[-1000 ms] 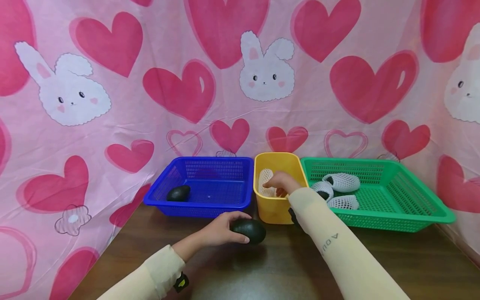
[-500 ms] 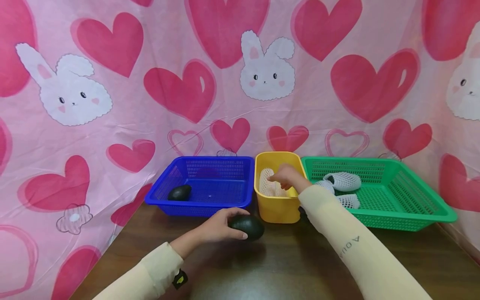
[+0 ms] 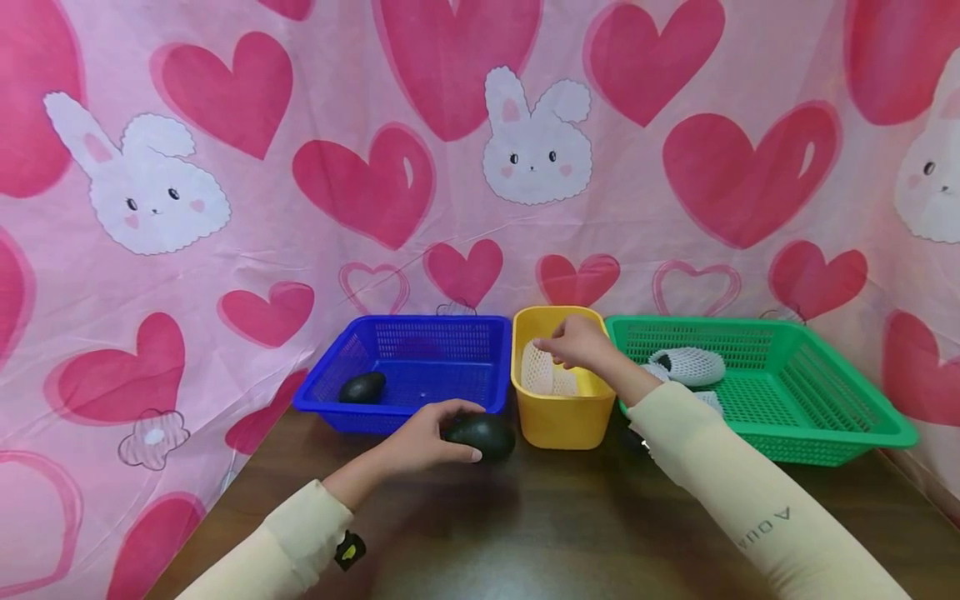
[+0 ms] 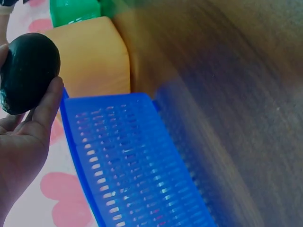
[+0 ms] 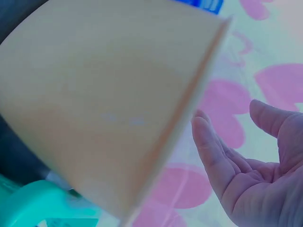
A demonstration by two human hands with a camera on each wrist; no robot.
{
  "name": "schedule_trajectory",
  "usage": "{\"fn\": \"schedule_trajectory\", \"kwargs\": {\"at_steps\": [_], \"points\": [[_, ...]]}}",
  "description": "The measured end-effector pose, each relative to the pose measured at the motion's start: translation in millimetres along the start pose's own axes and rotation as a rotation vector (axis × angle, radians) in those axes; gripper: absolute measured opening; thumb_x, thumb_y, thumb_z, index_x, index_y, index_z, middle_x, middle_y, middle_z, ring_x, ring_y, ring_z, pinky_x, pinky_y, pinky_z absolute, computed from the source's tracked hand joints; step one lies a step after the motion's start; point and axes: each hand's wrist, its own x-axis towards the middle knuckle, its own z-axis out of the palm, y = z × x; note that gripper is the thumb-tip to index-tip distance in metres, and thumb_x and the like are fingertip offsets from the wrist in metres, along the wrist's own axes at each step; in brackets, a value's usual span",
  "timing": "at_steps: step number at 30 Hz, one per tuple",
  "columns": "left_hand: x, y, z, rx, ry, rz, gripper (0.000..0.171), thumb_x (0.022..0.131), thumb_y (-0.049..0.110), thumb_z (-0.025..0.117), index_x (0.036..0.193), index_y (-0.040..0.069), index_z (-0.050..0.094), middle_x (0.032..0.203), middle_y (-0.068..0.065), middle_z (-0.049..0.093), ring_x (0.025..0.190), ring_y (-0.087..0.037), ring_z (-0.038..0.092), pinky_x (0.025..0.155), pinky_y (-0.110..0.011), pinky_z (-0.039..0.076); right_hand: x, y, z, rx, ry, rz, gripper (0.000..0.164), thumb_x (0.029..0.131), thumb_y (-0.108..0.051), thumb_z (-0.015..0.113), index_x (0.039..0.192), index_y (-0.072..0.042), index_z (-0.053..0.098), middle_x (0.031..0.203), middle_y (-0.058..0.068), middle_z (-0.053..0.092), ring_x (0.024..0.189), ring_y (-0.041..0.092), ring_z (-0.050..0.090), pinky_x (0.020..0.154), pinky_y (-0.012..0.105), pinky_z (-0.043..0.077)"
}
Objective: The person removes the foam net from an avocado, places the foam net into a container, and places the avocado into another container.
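In the head view my left hand point(image 3: 420, 443) grips a dark green avocado point(image 3: 486, 437) above the table, in front of the blue basket. The left wrist view shows the avocado point(image 4: 32, 71) between thumb and fingers. My right hand point(image 3: 585, 343) hovers at the mouth of the yellow bin point(image 3: 562, 421), over white foam netting sleeves point(image 3: 542, 373) inside it. In the right wrist view the thumb and fingers of this hand point(image 5: 265, 175) stand apart with nothing between them, beside the bin's rim.
A blue basket point(image 3: 397, 421) on the left holds another avocado point(image 3: 363, 387). To the right a green basket point(image 3: 795, 442) contains several net-wrapped avocados point(image 3: 693, 367), partly hidden by my right arm. A heart-patterned cloth point(image 3: 337, 83) hangs behind the wooden table point(image 3: 487, 542).
My right hand has risen out of the yellow bin and shifted slightly right. The left hand, still gripping the avocado, has moved a little left and up towards the blue basket.
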Motion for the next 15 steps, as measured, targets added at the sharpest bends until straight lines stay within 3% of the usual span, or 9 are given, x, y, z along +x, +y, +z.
{"fn": "schedule_trajectory", "kwargs": {"at_steps": [6,15], "points": [[-1.3,3.3,-8.6,-0.028,0.031,0.007,0.053,0.081,0.014,0.079,0.130,0.008,0.057,0.111,-0.004,0.065,0.093,-0.020,0.061,0.080,-0.032,0.051,-13.4,-9.2,-2.8,0.099,0.038,-0.032,0.040,0.091,-0.033,0.068,0.109,0.003,0.068,0.091,0.014,0.070,0.074,0.020,0.068,0.068,0.032,0.056],[-1.8,4.2,-29.6,-0.058,0.096,0.046,0.054,0.083,0.018,0.078,0.131,0.010,0.056,0.113,-0.006,0.065,0.096,-0.020,0.063,0.081,-0.033,0.053,-36.0,-17.5,8.1,0.399,0.017,-0.027,0.037,0.093,-0.026,0.066,0.114,0.005,0.064,0.097,0.017,0.070,0.088,0.028,0.070,0.073,0.037,0.057]]}}
